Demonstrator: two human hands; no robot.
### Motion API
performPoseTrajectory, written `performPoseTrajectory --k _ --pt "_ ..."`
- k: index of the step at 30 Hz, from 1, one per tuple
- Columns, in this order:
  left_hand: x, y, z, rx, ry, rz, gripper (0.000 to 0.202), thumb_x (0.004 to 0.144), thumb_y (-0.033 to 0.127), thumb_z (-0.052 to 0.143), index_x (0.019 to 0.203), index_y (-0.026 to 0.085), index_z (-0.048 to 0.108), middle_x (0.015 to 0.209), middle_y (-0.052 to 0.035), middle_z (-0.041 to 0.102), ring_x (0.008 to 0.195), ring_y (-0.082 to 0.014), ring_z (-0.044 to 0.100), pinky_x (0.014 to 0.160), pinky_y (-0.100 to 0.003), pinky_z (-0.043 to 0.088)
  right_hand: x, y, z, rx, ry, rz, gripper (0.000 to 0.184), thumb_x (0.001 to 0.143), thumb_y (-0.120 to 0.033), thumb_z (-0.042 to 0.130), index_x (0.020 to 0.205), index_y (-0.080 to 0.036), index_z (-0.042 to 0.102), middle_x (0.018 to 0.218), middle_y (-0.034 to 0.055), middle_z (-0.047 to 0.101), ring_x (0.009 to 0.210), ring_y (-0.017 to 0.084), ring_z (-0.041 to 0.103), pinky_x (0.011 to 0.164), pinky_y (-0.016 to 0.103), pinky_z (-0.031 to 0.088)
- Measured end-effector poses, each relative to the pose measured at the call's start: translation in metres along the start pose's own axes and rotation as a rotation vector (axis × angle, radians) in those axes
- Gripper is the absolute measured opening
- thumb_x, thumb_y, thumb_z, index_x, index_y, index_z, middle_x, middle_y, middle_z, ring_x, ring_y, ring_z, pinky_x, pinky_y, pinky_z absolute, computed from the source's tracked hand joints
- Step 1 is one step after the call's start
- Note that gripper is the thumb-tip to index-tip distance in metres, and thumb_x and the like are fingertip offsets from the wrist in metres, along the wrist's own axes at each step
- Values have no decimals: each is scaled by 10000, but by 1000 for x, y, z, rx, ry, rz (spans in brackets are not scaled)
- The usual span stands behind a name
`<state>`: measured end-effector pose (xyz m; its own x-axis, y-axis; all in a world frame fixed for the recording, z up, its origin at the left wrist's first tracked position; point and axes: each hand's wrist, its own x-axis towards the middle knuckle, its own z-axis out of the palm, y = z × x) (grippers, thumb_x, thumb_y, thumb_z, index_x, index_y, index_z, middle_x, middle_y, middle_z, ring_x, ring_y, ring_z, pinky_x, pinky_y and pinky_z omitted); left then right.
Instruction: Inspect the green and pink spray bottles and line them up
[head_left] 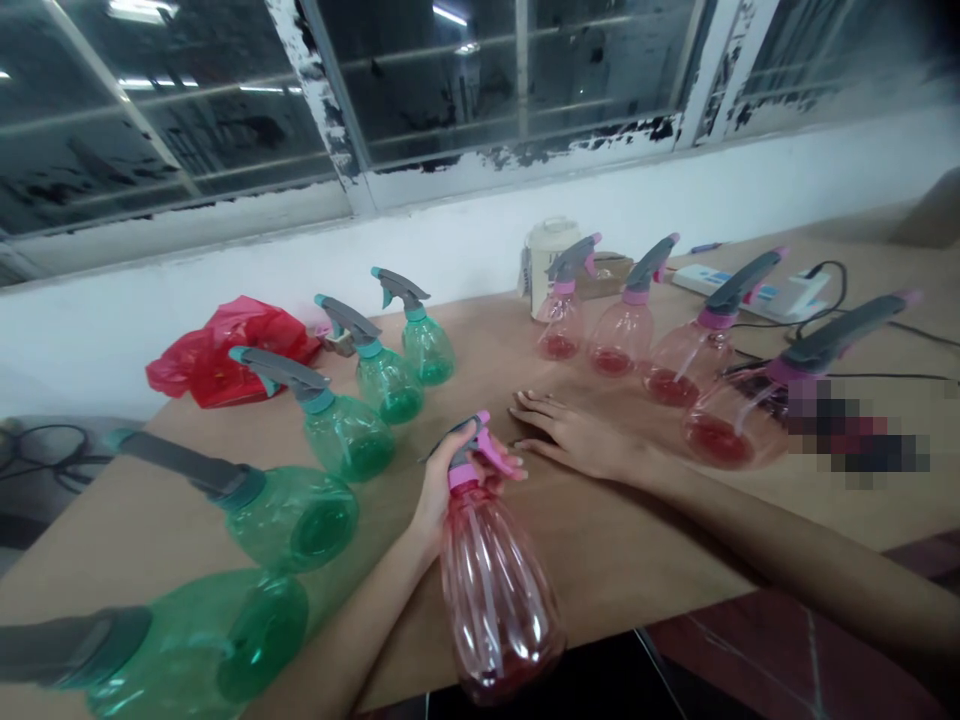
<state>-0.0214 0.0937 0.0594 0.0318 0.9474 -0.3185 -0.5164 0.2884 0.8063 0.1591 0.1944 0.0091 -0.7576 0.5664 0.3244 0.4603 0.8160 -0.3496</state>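
Note:
My left hand (442,480) is closed round the grey and pink trigger head of a pink spray bottle (499,590), which hangs tilted over the table's near edge. My right hand (566,430) lies flat on the tabletop with its fingers stretched out, holding nothing. Several more pink spray bottles, among them the nearest one (724,425), stand in a row at the right, beyond my right forearm. To the left runs a row of green spray bottles, one of them (349,435) not far from my left hand.
A red plastic bag (232,350) lies at the back left of the wooden table (480,350). At the back right stand a cream container (551,245), a small cardboard box (607,272) and a white power strip (780,292) with black cables. Windows line the wall behind.

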Motion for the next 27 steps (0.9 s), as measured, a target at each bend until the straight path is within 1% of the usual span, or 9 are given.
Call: performPoseTrajectory --k 2,5,8,14,17,19,21,24,27 --pt "4 1 -1 -3 -4 -63 365 825 437 528 795 102 671 729 -131 710 740 -254 707 571 -278 516 0 1 0 0 -9 -6 540 935 -457 419 1373 -145 465 1457 144 402 1376 274 336 1131 486 307" --pt "8 2 -1 -67 29 -74 406 860 438 476 876 89 684 828 -163 731 878 -283 703 715 -331 545 0 2 -1 -11 -26 -12 528 937 -438 422 1372 -142 464 1461 145 394 1377 271 333 1129 484 311" --pt "9 2 -2 -115 37 -57 412 874 427 460 906 87 689 868 -163 736 923 -289 695 792 -367 543 0 1 -3 -47 -54 -5 547 942 -446 406 1368 -108 464 1462 159 389 1379 273 330 1134 468 303" --pt "9 1 -4 -129 9 -41 415 873 425 468 933 79 689 900 -166 734 945 -290 689 803 -363 539 1 -1 -5 -71 -58 -4 549 945 -454 397 1363 -106 468 1460 161 391 1373 270 343 1131 466 308" --pt "9 0 -5 -119 -3 -35 419 881 425 450 924 85 690 890 -159 734 915 -273 695 770 -338 543 1 -2 -5 -67 -65 3 566 943 -451 403 1358 -73 469 1456 180 390 1374 283 337 1136 465 299" --pt "8 1 -4 -110 -6 -33 419 881 426 445 903 87 691 876 -154 733 875 -258 701 735 -318 545 1 -1 -5 -59 -54 3 563 941 -460 403 1361 -91 470 1458 168 393 1375 276 335 1139 460 296" --pt "7 2 -3 -89 13 -26 403 868 420 461 853 88 689 825 -142 729 802 -238 706 669 -287 543 1 -2 -4 -49 -43 2 562 940 -474 399 1362 -111 473 1457 156 400 1375 267 339 1142 455 292" --pt "2 3 0 -44 102 18 294 816 367 543 732 109 656 673 -79 693 625 -172 680 539 -218 503 0 -3 -5 -35 -43 6 586 933 -511 387 1362 -121 477 1451 147 413 1378 263 334 1146 455 285" --pt "-3 5 2 -49 167 101 215 757 322 607 646 138 604 555 -4 621 492 -113 609 497 -189 477 1 -4 -6 -25 -48 15 605 928 -539 373 1372 -138 467 1461 125 406 1390 252 314 1152 446 271"
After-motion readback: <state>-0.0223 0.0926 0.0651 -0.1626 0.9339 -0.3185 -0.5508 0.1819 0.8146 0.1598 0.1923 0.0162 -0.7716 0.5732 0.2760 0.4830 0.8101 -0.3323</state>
